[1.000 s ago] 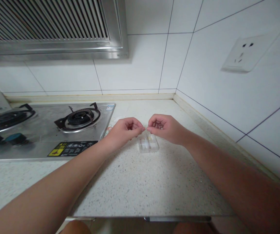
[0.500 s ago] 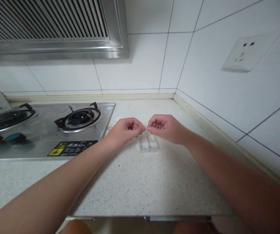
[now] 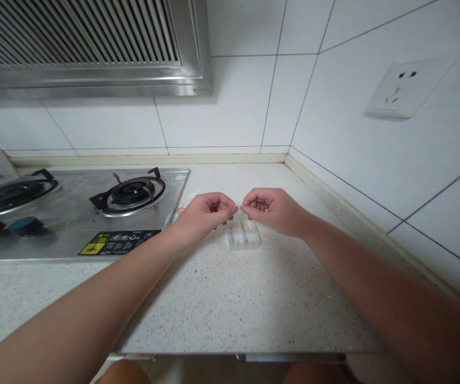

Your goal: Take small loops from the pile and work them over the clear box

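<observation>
Above the speckled counter (image 3: 230, 304), my left hand (image 3: 211, 212) and my right hand (image 3: 269, 208) face each other with thumbs and forefingers pinched. Their fingertips are almost touching. Something tiny and pale shows at the fingertips, too small to name. Just below and between the hands, a clear plastic box (image 3: 244, 239) with compartments lies on the counter. My hands hide its far part, and what is in it is hard to make out. Partly covered by my left hand, a small printed item (image 3: 179, 211) lies beside the stove.
A gas stove (image 3: 64, 248) with two burners and knobs is set into the counter at left. Overhead hangs a metal range hood (image 3: 195, 80). Tiled walls meet behind the counter, and a power socket (image 3: 400, 88) sits on the right wall.
Both hands keep their pinch in nearly the same place. The fingertips have shifted very slightly, and a little more of the pale bit shows between them.
</observation>
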Action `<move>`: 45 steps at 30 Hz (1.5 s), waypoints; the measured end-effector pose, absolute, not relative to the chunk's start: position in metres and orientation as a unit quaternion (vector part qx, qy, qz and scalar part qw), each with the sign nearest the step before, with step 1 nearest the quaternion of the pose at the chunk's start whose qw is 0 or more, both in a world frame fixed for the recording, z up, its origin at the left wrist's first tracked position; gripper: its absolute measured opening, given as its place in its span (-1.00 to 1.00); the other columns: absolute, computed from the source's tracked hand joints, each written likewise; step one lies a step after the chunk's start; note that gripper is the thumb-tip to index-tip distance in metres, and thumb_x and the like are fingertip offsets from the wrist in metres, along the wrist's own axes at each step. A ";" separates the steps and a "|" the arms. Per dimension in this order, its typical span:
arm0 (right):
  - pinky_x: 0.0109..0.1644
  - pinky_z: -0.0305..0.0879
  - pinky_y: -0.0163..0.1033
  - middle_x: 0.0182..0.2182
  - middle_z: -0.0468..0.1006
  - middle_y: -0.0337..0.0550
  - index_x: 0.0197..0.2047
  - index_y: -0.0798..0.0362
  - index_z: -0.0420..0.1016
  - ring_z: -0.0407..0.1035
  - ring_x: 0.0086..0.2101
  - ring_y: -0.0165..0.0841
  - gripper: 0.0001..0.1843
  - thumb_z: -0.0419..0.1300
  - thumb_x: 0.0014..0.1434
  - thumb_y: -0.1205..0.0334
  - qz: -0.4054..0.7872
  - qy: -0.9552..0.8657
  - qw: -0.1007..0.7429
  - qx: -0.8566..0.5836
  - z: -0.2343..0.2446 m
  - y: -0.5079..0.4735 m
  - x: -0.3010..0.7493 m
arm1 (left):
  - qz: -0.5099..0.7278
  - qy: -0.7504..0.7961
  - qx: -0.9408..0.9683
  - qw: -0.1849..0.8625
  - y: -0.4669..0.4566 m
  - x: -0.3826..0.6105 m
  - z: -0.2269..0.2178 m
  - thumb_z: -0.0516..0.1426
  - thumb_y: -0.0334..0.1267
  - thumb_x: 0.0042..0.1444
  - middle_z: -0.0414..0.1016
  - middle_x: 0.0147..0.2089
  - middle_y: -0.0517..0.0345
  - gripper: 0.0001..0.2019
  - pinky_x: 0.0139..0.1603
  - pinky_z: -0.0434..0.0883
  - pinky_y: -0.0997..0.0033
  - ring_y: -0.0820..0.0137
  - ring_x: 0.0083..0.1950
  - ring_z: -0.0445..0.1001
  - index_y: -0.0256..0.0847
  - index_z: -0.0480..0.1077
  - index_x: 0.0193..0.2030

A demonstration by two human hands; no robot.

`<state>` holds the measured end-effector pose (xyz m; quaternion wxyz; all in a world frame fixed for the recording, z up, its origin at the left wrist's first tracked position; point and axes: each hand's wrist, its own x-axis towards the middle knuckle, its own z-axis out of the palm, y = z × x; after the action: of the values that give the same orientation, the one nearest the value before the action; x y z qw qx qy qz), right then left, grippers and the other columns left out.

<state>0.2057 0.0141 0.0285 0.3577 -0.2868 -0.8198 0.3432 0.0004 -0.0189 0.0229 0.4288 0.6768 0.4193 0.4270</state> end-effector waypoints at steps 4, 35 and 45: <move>-0.47 0.17 -0.32 -0.54 0.42 -0.25 -0.31 0.10 0.50 0.25 -0.51 -0.47 -0.81 0.23 0.14 0.14 0.343 -0.819 0.357 -0.289 0.029 0.014 0.205 | 0.428 0.422 0.675 0.427 -0.019 0.001 0.023 0.19 -0.18 0.11 0.43 -0.43 0.17 -0.81 -0.49 0.25 0.55 0.54 -0.48 0.32 -0.29 0.44 -0.24; -0.45 0.11 -0.33 -0.54 0.48 -0.27 -0.27 0.06 0.59 0.26 -0.54 -0.49 -0.85 0.21 0.11 0.24 0.272 -0.908 0.180 -0.263 0.027 0.010 0.209 | 0.353 0.478 0.744 0.304 0.007 -0.028 0.013 0.16 -0.20 0.08 0.45 -0.41 0.17 -0.81 -0.38 0.23 0.50 0.50 -0.41 0.31 -0.29 0.48 -0.27; -0.39 0.06 -0.32 -0.55 0.50 -0.29 -0.20 0.02 0.63 0.25 -0.54 -0.49 -0.78 0.17 0.14 0.21 0.164 -0.945 0.124 -0.256 0.030 0.007 0.208 | 0.283 0.485 0.792 0.240 0.005 -0.028 0.005 0.12 -0.18 0.11 0.46 -0.39 0.17 -0.81 -0.36 0.25 0.47 0.45 -0.36 0.34 -0.23 0.50 -0.27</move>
<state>0.2081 0.0074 0.0304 0.1237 -0.2557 -0.9447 0.1638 -0.0277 0.0049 0.0054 0.2404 0.7917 0.4849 0.2834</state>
